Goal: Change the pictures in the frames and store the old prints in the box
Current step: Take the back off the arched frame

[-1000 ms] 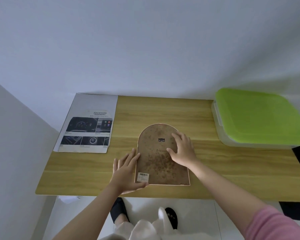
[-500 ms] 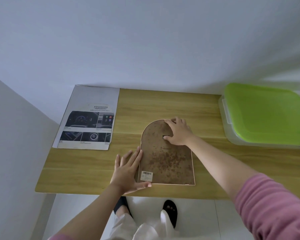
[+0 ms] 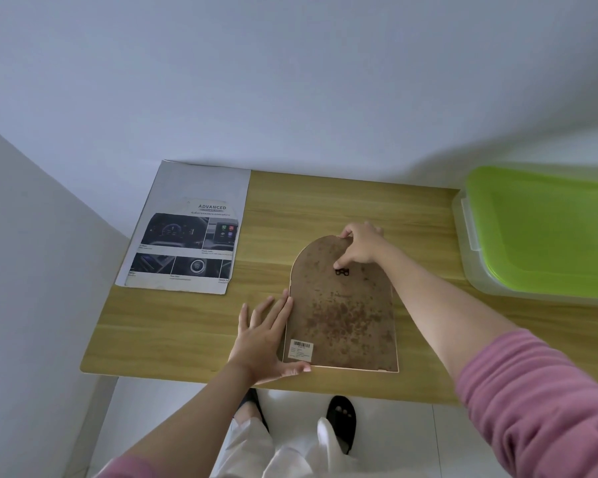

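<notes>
An arched picture frame [image 3: 342,312] lies face down on the wooden table [image 3: 173,326], its spotted brown backing up, with a barcode sticker at the near left corner and a small black hanger near the top. My left hand [image 3: 263,339] lies flat with straight fingers against the frame's left edge, thumb along its near edge. My right hand [image 3: 359,248] is at the arched top, fingers curled over the rim and thumb pressing the backing just above the hanger. A clear box with a green lid [image 3: 546,232] stands at the right, lid on.
A printed sheet [image 3: 190,232] with car-interior photos and the word ADVANCED lies at the table's far left corner. White walls close in behind and on the left. Below the table's near edge my feet in black slippers show on a white floor.
My right hand has slid from the middle of the backing up to the arched top and curled over its rim. My left hand stays at the frame's left edge.
</notes>
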A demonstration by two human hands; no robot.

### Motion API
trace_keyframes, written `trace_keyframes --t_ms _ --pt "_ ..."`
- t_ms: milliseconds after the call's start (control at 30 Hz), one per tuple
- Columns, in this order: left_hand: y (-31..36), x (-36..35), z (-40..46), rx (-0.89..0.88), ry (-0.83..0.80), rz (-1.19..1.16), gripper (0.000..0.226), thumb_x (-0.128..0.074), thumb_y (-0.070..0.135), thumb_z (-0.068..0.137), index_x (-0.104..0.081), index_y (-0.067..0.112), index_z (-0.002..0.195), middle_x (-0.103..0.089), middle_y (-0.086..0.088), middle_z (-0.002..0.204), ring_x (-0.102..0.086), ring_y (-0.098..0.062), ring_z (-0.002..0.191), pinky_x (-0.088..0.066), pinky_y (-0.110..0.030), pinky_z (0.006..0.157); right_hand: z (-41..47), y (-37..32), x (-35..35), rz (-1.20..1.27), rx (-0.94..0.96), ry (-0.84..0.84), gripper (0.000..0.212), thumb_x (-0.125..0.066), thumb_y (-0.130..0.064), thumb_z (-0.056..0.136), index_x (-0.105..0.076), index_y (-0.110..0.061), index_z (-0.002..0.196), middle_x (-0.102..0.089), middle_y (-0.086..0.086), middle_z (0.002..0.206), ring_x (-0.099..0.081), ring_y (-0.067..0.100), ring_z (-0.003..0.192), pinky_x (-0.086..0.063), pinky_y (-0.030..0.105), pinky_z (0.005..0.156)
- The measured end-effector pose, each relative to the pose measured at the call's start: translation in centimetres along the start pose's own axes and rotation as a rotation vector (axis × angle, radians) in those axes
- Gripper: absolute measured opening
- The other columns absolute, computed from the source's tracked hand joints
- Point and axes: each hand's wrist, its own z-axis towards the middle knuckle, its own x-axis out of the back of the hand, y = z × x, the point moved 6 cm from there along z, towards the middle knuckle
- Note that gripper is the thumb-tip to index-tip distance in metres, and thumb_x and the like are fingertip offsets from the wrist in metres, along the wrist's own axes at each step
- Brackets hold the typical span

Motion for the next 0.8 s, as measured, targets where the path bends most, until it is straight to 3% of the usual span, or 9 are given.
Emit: trace_keyframes --t_ms 233,367,433,600,700,800 --pt "0.0 0.0 -0.1 0.010 0.008 0.027 0.129 -0.031 0.097 0.055 0.022 0.018 0.143 0.024 0.010 0.152 0.020 -0.012 0.140 0.017 -0.051 0.110 -0.5 0.3 0.5 0.209 0.052 0.005 0.070 -0.088 -0.036 0.054 -0.048 -0.027 0.111 -0.045 0.004 0.135 -0.037 0.028 0.129 -0.037 0.046 0.104" --pt "0.1 0.1 -0.1 0.005 0.039 0.006 0.132 -0.032 0.097 0.054 0.021 0.017 0.144 0.023 0.011 0.153 0.014 -0.013 0.142 0.014 -0.052 0.111 -1.4 0.1 1.1 0.283 0.091 -0.008 0.066 -0.085 -0.024 0.064 -0.047 -0.019 0.118 -0.041 0.004 0.138 -0.038 0.024 0.128 -0.037 0.035 0.092" --pt "0.1 0.2 -0.2 -0.009 0.059 -0.010 0.130 -0.033 0.096 0.055 0.022 0.019 0.144 0.016 0.010 0.154 0.009 -0.013 0.142 0.011 -0.053 0.112 -2.0 0.0 1.4 0.307 0.108 -0.008 0.065 -0.084 -0.022 0.066 -0.046 -0.018 0.119 -0.039 0.005 0.140 -0.036 0.023 0.129 -0.035 0.033 0.090" --pt "0.4 0.0 -0.5 -0.093 0.133 -0.059 0.110 -0.036 0.091 0.063 0.015 0.036 0.144 -0.026 0.001 0.153 -0.017 -0.018 0.139 -0.003 -0.051 0.114 -2.4 -0.1 1.4 0.343 0.151 0.034 0.063 -0.084 -0.023 0.066 -0.046 -0.020 0.117 -0.039 0.004 0.139 -0.036 0.023 0.129 -0.035 0.032 0.089" --pt "0.4 0.0 -0.6 -0.106 0.163 -0.055 0.107 -0.037 0.088 0.067 0.007 0.033 0.147 -0.030 0.000 0.151 -0.016 -0.016 0.136 -0.007 -0.049 0.113 -2.7 0.3 1.2 0.328 0.150 0.117 0.063 -0.083 -0.034 0.063 -0.049 -0.028 0.115 -0.041 0.004 0.134 -0.037 0.026 0.128 -0.037 0.039 0.098" --pt "0.4 0.0 -0.5 -0.108 0.165 -0.065 0.107 -0.037 0.087 0.067 0.000 0.028 0.148 -0.028 0.001 0.152 -0.014 -0.016 0.135 -0.007 -0.048 0.113 -3.8 1.2 1.0 0.242 0.128 0.262 0.064 -0.076 -0.046 0.067 -0.048 -0.034 0.123 -0.038 0.007 0.136 -0.031 0.028 0.130 -0.028 0.047 0.107"
